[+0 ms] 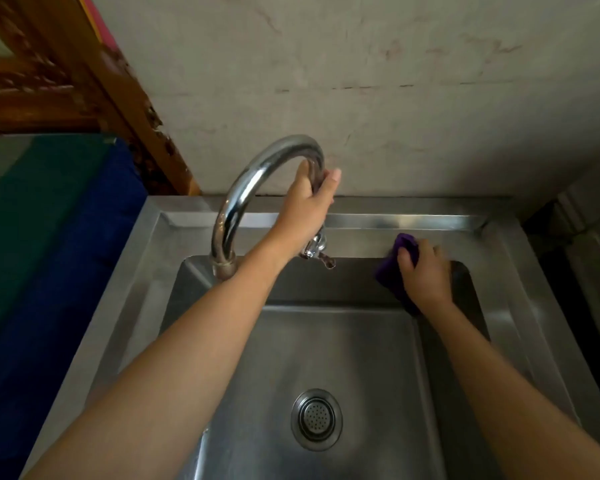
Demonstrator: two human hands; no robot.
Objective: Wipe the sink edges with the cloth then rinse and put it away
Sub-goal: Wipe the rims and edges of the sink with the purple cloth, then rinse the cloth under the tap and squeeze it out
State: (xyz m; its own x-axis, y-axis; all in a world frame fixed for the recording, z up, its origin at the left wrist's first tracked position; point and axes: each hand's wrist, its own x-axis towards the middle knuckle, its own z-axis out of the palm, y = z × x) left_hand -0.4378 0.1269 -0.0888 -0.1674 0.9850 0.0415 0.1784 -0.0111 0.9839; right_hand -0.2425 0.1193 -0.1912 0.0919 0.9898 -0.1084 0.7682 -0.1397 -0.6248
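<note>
While L hand [305, 206] wraps fingers round faucet [236, 202] neck, R hand [425, 271] clutches purple cloth [404, 242], pressing it on back edge of sink [430, 221]; drain [316, 419] in basin btm.

The upright stem of the curved chrome tap [243, 188] is covered by the left hand [305, 209], and its base is partly screened by the wrist. Most of the purple cloth [405, 244] is hidden under the right hand [426, 271], the far side of which is blurred. The near rim of the stainless steel sink [413, 221] and both forearms are cut off by the bottom edge. The carved wooden frame [49, 81] and the green and blue fabric [49, 237] are cropped at the left edge.
</note>
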